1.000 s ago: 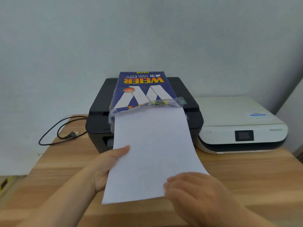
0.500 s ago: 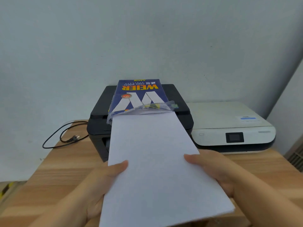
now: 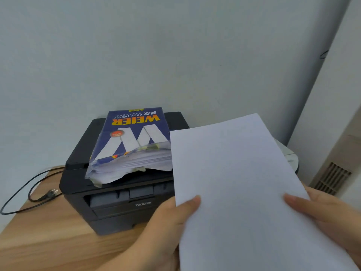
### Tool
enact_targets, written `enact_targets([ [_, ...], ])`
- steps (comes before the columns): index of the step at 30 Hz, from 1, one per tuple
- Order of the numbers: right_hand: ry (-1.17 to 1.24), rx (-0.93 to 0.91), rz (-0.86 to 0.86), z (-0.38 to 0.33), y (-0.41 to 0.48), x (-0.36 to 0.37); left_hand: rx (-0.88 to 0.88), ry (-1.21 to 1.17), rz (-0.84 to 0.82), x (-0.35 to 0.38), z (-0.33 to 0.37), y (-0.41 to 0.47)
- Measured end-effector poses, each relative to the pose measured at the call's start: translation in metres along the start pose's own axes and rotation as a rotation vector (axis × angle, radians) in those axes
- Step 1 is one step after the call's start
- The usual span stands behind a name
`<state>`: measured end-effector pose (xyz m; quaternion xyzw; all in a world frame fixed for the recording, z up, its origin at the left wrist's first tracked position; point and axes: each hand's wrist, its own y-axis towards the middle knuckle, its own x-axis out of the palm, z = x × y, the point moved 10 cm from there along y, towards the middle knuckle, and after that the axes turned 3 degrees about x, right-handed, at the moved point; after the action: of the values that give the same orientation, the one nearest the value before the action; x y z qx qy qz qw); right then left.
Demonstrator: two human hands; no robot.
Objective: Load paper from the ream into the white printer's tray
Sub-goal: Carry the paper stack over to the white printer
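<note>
A stack of white paper [image 3: 240, 188] is held up in front of me, clear of the ream. My left hand [image 3: 166, 231] grips its left edge with the thumb on top. My right hand [image 3: 328, 216] grips its right edge the same way. The blue ream [image 3: 132, 141], its wrapper torn open at the near end, lies on top of a black printer [image 3: 121, 204]. The white printer [image 3: 291, 155] is almost wholly hidden behind the held paper; only a sliver of its right side shows.
The printers stand on a wooden table [image 3: 48, 241] against a pale wall. A black power cable with its plug [image 3: 37, 192] lies loose at the table's left. A vent grille [image 3: 332, 178] is on the wall at the right.
The paper has come fully out of the ream and moved right, in front of the white printer. Both hands still hold its edges. My view has swung left and closer.
</note>
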<state>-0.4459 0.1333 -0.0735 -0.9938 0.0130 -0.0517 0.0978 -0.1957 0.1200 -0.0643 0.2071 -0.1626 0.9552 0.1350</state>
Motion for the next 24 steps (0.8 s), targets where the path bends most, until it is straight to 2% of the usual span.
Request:
enact_targets([
  [2,0.047,0.098,-0.006,-0.017,0.008,0.018,-0.001,-0.025,-0.074,0.016,-0.001,0.026],
  [4,0.058,0.074,0.07,-0.02,0.032,-0.013,0.003,0.026,-0.101,0.028,-0.004,0.055],
  [10,0.087,0.099,0.19,-0.005,0.092,-0.072,-0.076,0.164,-0.059,0.048,-0.026,0.135],
  [14,0.089,0.123,0.242,0.005,0.131,-0.114,-0.075,0.223,-0.011,0.063,-0.04,0.187],
  [21,0.119,0.267,0.296,0.02,0.206,-0.187,-0.06,0.29,0.115,0.086,-0.07,0.284],
  [24,-0.001,0.306,0.265,0.017,0.24,-0.21,-0.071,0.308,0.202,0.088,-0.081,0.324],
])
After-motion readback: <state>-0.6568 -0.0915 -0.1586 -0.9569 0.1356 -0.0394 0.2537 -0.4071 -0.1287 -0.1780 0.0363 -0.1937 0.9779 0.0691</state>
